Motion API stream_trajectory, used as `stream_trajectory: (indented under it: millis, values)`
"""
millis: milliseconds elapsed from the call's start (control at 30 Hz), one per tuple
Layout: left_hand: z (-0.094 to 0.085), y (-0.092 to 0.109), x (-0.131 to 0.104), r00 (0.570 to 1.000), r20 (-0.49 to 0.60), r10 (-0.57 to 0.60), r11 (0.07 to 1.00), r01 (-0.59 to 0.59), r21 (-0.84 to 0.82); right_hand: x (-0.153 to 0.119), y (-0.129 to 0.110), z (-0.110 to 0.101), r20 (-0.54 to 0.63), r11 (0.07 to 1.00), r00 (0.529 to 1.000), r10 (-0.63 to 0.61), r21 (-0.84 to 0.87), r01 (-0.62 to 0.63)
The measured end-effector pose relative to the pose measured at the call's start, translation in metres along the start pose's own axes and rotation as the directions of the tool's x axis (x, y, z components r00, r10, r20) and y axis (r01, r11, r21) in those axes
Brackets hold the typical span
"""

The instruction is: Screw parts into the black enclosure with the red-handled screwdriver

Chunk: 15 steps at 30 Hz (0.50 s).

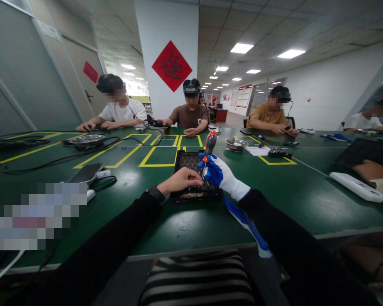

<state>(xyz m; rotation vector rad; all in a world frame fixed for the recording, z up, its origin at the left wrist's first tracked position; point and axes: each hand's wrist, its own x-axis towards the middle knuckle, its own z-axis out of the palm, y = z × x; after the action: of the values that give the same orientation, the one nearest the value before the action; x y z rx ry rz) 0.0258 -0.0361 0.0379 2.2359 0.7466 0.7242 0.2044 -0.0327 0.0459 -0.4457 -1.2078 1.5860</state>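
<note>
My right hand (217, 171), in a white and blue glove, grips a screwdriver (212, 143) with a red and grey handle. The tool stands nearly upright, its shaft pointing down into a black open-topped casing (196, 196) on the green table. My bare left hand (185, 178) reaches over the casing from the left, with fingers pinched together close to the screwdriver's tip. What they hold, if anything, is too small to make out. Another blue and white glove (246, 223) lies by my right forearm, hanging over the table's front edge.
A metal bowl (237, 145) and black parts (279, 153) sit farther back on the right. Left stand another metal dish (88, 140), a phone (87, 172) and black cables. A white device (359, 187) lies at right. Several people sit around the table.
</note>
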Motion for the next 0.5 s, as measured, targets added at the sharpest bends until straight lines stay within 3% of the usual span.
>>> stream_trajectory:
  millis: [267, 500]
  values:
    - [0.0004, 0.0006, -0.0003, 1.0, -0.004, 0.029, 1.0, -0.029, 0.011, -0.0007, 0.0022, 0.0019, -0.153, 0.999, 0.988, -0.036, -0.032, 0.032]
    - [0.0, -0.0006, -0.0005, 0.999, -0.002, 0.036, 0.999, -0.036, 0.026, 0.0028, 0.0005, -0.0034, -0.029, 0.997, 0.999, 0.045, 0.068, -0.043]
